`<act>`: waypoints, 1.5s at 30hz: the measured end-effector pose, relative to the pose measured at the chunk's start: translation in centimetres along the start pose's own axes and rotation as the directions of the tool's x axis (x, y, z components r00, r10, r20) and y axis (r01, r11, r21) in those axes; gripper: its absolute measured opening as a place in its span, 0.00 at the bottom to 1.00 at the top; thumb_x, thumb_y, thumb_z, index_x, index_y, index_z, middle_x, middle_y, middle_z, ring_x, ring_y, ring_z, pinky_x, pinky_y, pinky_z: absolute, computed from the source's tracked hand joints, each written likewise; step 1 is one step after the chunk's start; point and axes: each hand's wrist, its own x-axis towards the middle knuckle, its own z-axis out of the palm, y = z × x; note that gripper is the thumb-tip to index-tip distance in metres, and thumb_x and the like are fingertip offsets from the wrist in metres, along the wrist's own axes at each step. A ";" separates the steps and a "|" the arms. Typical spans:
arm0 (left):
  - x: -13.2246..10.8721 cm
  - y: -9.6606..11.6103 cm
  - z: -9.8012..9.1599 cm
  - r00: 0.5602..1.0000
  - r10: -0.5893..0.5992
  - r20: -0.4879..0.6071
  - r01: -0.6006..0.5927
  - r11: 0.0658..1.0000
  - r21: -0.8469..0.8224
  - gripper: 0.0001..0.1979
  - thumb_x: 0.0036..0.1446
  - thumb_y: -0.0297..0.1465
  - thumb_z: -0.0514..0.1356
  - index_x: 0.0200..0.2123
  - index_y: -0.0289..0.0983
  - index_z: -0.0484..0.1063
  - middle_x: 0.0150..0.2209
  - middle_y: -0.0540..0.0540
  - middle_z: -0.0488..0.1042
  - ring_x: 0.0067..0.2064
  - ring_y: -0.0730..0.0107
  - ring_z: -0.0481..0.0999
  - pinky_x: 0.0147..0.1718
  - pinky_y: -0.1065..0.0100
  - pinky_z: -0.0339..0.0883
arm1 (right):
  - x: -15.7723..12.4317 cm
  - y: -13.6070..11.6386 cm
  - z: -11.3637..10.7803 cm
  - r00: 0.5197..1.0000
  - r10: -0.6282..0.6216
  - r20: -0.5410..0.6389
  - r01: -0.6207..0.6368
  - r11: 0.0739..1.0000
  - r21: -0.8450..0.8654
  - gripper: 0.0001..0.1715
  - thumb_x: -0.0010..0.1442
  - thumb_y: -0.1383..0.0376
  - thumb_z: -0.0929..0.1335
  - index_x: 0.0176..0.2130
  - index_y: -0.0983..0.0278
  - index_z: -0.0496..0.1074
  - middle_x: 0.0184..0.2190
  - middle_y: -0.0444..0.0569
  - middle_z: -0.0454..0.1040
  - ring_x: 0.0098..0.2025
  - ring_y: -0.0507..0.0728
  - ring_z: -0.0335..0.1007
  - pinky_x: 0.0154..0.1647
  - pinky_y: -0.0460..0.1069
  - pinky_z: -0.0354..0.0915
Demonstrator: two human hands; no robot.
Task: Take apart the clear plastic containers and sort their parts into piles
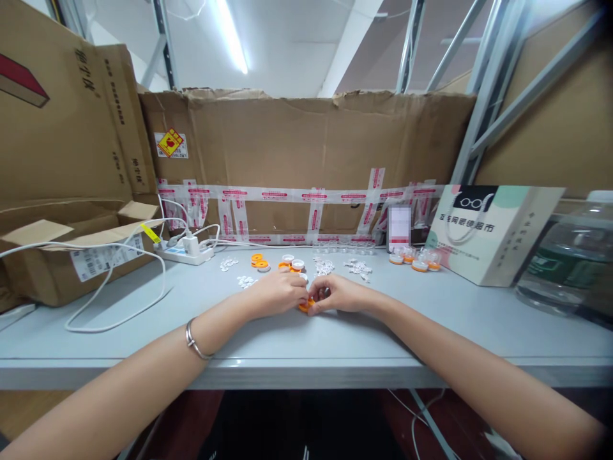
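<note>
My left hand (279,292), with a silver bracelet on its wrist, bends its fingers down onto a small orange round piece (305,307) low over the table. From the other side my right hand (341,294) pinches the same piece between thumb and fingers. Most of the piece is hidden by the fingers. Just behind the hands stand white and orange round caps (297,264). Left of them lie orange rings (259,261). Small white plastic parts form loose piles: one pile (246,282) beside my left hand, another pile (323,266) behind my right.
Clear-topped orange and white pieces (421,260) sit at the right, before a propped phone (399,227). Further right are a paper bag (493,236) and a large water bottle (565,255). A power strip (186,254) with looping white cables and an open carton (71,255) occupy the left.
</note>
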 end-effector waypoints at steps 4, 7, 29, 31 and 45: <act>-0.1 0.2 -0.2 0.994 0.106 -0.015 -0.103 0.987 0.125 0.15 0.62 0.31 0.48 0.28 0.34 0.69 0.26 0.46 0.69 0.31 0.70 0.66 0.32 0.66 0.54 | 0.1 0.0 0.0 1.000 0.002 -0.002 -0.002 1.000 0.007 0.19 0.41 0.56 0.72 0.30 0.67 0.72 0.23 0.42 0.66 0.27 0.50 0.60 0.28 0.44 0.57; -0.2 0.3 -0.3 0.988 0.157 0.000 -0.153 0.963 0.220 0.14 0.62 0.30 0.48 0.27 0.33 0.68 0.26 0.46 0.68 0.29 0.70 0.65 0.32 0.65 0.53 | 0.0 0.0 0.1 1.000 0.013 -0.006 -0.013 1.000 0.025 0.19 0.40 0.56 0.72 0.30 0.67 0.72 0.23 0.41 0.65 0.27 0.49 0.60 0.27 0.44 0.56; -0.4 0.3 1.1 0.994 -0.065 -0.093 0.062 0.997 -0.037 0.10 0.57 0.29 0.51 0.27 0.36 0.70 0.26 0.49 0.72 0.31 0.74 0.69 0.32 0.69 0.53 | 0.2 0.1 0.1 1.000 -0.013 0.020 0.012 0.998 0.059 0.20 0.43 0.57 0.72 0.33 0.68 0.73 0.24 0.43 0.66 0.27 0.50 0.60 0.27 0.44 0.56; -0.3 0.4 0.8 0.991 -0.094 -0.091 0.089 0.994 -0.063 0.09 0.57 0.29 0.52 0.28 0.36 0.70 0.27 0.49 0.72 0.31 0.74 0.70 0.31 0.70 0.53 | 0.2 0.1 0.2 1.000 -0.017 0.019 0.015 0.998 0.054 0.20 0.42 0.56 0.72 0.33 0.67 0.73 0.24 0.43 0.66 0.27 0.50 0.60 0.28 0.44 0.57; -10.6 -11.1 -4.5 0.645 -0.688 0.333 0.690 0.711 0.133 0.06 0.41 0.26 0.53 0.21 0.36 0.70 0.22 0.49 0.72 0.25 0.71 0.68 0.23 0.73 0.53 | -0.1 0.1 0.3 1.000 -0.001 -0.004 0.001 0.999 0.034 0.21 0.44 0.57 0.71 0.38 0.65 0.70 0.28 0.44 0.67 0.30 0.51 0.62 0.30 0.45 0.59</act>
